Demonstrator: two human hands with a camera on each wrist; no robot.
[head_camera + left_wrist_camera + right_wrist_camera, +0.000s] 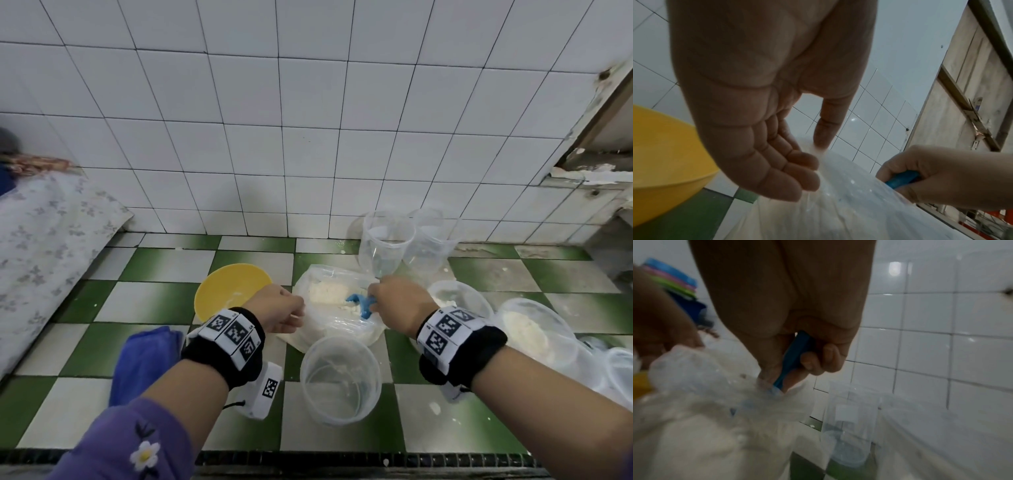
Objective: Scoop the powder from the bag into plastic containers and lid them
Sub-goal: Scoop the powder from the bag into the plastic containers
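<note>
The powder is seen heaped inside a clear plastic bag that lies open on the green-and-white tiled floor, towards the far edge by the white wall. A blue scoop is dug into the powder; its handle is gripped by the right hand, whose fingers are curled tightly round it, as the right wrist view shows. The handle's long axis is judged to run down and leftward from that hand into the bag's mouth.

The bag's near left rim is held by the left hand. In the left wrist view the plastic is pinched between the thumb and the loosely bent fingers, so the mouth is kept open.

An open container, holding only traces of powder, stands just in front of the bag, nearer the person and between the two wrists. It is judged the likely target: a loaded scoop would have to be drawn back towards the person and tipped there, the right hand being the nearer one. Two tall clear containers stand behind the bag by the wall, and others partly filled lie to the right. A yellow bowl sits left of the bag, with a blue cloth nearer the person.
</note>
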